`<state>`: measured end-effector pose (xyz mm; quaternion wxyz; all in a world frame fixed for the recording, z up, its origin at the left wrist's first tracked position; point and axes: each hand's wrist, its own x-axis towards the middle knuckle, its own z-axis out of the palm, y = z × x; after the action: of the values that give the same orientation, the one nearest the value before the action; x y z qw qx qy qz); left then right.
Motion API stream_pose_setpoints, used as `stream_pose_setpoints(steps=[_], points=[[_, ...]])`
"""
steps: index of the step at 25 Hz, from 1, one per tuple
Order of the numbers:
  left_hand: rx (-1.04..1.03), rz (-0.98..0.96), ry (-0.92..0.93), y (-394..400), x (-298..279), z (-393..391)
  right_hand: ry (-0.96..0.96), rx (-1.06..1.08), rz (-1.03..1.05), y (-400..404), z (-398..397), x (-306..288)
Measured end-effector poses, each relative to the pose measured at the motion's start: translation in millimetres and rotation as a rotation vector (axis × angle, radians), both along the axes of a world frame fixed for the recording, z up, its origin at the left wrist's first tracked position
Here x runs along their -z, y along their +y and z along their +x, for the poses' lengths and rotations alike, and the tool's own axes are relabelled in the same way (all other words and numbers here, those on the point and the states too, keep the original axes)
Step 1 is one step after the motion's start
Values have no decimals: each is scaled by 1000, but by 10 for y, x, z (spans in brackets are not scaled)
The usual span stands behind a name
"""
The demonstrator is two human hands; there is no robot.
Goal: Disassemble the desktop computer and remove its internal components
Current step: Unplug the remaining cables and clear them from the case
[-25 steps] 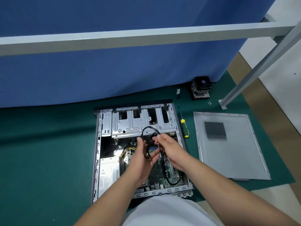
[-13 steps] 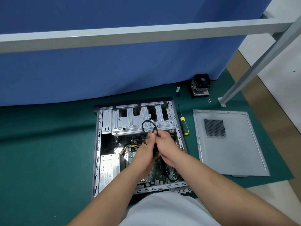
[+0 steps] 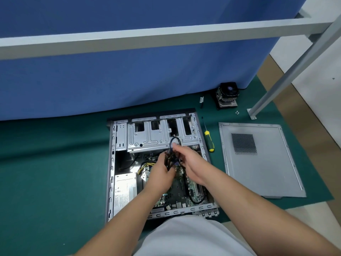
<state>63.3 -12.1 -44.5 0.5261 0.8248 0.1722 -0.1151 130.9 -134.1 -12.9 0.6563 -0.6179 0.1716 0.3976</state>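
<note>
Open computer case (image 3: 111, 163) lies flat on green surface (image 3: 46, 172), motherboard (image 3: 177, 189) and power supply (image 3: 125, 191) exposed. Above it, left hand (image 3: 162, 172) grips bundled black cable (image 3: 170, 154); right hand (image 3: 191, 163) pinches its loop. Screwdriver (image 3: 209, 140) just right of case; side panel (image 3: 262, 161) beyond; cooler fan (image 3: 227, 95) by blue partition (image 3: 129, 74).

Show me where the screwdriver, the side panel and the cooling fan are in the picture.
screwdriver (image 3: 209, 141): head view, on its yellow handle.
side panel (image 3: 267, 172): head view, on the bare metal below its vent grid.
cooling fan (image 3: 229, 90): head view, on the black fan top.
</note>
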Motion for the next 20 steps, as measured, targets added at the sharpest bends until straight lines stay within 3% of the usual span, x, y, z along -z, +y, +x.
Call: stream_pose_setpoints(steps=[5,11,15,17,20], points=[[250,262,-12,-126,-11,-49,52,144,8,141,148,7],[243,-161,211,-24,-44,30,88,244,-102,184,234,70],[194,-594,301,105,-68,-9,116,238,-85,157,283,88],[149,-610,298,80,-77,-8,125,231,-77,164,266,117],[188,-403,219,25,-84,-4,129,214,-106,181,227,176]])
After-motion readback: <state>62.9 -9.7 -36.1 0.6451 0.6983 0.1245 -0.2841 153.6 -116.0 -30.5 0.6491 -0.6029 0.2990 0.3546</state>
